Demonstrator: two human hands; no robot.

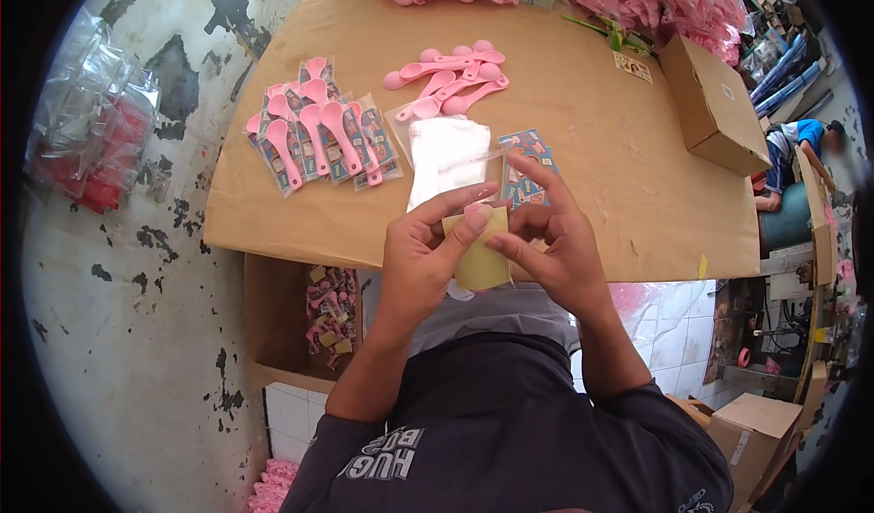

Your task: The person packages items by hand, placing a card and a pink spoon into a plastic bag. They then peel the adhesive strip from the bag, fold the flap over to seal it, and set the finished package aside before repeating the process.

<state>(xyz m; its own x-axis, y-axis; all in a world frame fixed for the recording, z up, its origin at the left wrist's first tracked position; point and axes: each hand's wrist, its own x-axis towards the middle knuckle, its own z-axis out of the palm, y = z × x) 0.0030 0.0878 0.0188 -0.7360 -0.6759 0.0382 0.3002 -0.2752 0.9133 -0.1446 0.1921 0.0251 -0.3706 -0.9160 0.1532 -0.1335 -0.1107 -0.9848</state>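
Card (484, 265), plain yellow, held over near edge of brown-topped table (628, 213), pinched btwn thumb & fingers of L hand (417, 260).

R hand (566, 256) has thumb at card's side, index finger raised; can't tell if it grips. White stack (448, 153) & blue printed slips (537, 162) lie just beyond, loose pink spoons (464, 76) farther up. Risk, by my read: weak L pinch drops card off table's front; stray R fingertip knocks slips askew.
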